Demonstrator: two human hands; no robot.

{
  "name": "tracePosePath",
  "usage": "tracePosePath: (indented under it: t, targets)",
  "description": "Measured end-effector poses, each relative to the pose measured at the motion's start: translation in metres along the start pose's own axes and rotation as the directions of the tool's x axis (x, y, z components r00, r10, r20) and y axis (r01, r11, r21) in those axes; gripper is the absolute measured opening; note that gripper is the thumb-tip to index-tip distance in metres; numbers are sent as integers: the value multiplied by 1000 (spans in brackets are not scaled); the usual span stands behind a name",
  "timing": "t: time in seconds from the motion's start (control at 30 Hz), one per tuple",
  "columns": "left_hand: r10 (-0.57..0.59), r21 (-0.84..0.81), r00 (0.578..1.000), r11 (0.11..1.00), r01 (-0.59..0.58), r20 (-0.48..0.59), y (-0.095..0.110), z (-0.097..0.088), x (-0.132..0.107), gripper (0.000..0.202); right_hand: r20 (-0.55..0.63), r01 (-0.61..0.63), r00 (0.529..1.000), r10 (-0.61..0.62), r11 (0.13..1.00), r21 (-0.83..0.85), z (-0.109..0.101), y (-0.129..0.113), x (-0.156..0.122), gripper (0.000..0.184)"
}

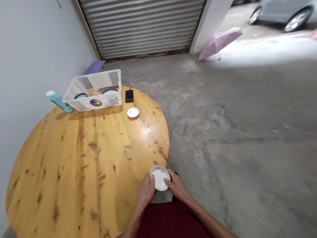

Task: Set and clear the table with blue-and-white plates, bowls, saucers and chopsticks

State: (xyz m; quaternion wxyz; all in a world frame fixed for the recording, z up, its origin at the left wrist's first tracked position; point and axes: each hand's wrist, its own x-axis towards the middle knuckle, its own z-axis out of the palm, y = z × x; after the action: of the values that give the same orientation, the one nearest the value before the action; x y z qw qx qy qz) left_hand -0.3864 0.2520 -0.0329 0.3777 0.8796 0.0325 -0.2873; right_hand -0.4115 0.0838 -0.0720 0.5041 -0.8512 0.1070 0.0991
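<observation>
Bowl (160,179) at near right edge of table (74,148), gripped from both sides: fingers of left hand (147,187) clasp left rim, fingers of right hand (175,183) clasp right rim, thumbs over inside. Dish (133,112) on table, near phone (129,96). Basket (109,101) with blue-rimmed plates (81,95) between phone and bottle (60,101).

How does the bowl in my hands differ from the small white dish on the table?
The bowl is held between your left hand and right hand, while the dish rests untouched on the table. The bowl is near the table's edge by your body; the dish sits farther off, close to the phone. The bowl looks larger than the dish, though it is nearer the camera. Both are whitish and round.
</observation>
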Motion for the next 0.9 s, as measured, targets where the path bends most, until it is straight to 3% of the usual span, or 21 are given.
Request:
tracePosePath:
  t: [0.13,0.3,0.43,0.57,0.77,0.9]
  targets:
    - [29,83,999,996,-33,41,64,46,26,34,-52,-27,998,27,1000,4,-73,32,10,44]
    - [92,41,988,994,-97,127,149,117,58,31,-169,-71,984,63,997,-40,-176,82,20,53]
    - [111,-2,982,994,-112,154,200,156,72,31,-173,-95,982,83,993,-65,-237,110,30,51]
    - [71,24,987,997,-75,144,231,165,83,32,-121,-81,990,74,995,-59,-267,116,51,52]
    - [-29,5,998,1000,29,47,256,154,104,32,-5,-26,1000,26,1000,1,-286,104,101,55]
    - [-53,-80,999,995,54,13,271,142,132,30,84,-2,996,3,1000,-20,-301,97,152,56]
